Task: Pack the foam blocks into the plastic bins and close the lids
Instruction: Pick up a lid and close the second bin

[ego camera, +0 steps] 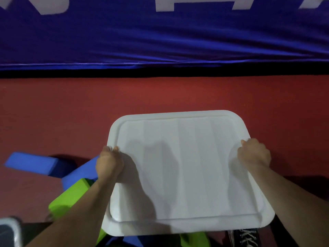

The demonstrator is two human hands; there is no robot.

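A large white plastic lid (pixel 185 172) fills the lower middle of the view, held flat above the red floor. My left hand (pixel 109 164) grips its left edge and my right hand (pixel 253 154) grips its right edge. Below and left of the lid lie foam blocks: a blue block (pixel 30 163) at far left, a second blue block (pixel 78 175) beside my left wrist, and a green block (pixel 69 198) under my left forearm. More green foam (pixel 193 239) and blue foam (pixel 131 242) peek out below the lid's near edge. Whatever bin lies beneath is hidden by the lid.
A red carpet floor (pixel 160 97) stretches ahead to a blue fabric banner (pixel 160 38) with white letters. The corner of a grey-rimmed bin (pixel 10 230) shows at bottom left. A dark shoe (pixel 247 237) appears at the bottom right.
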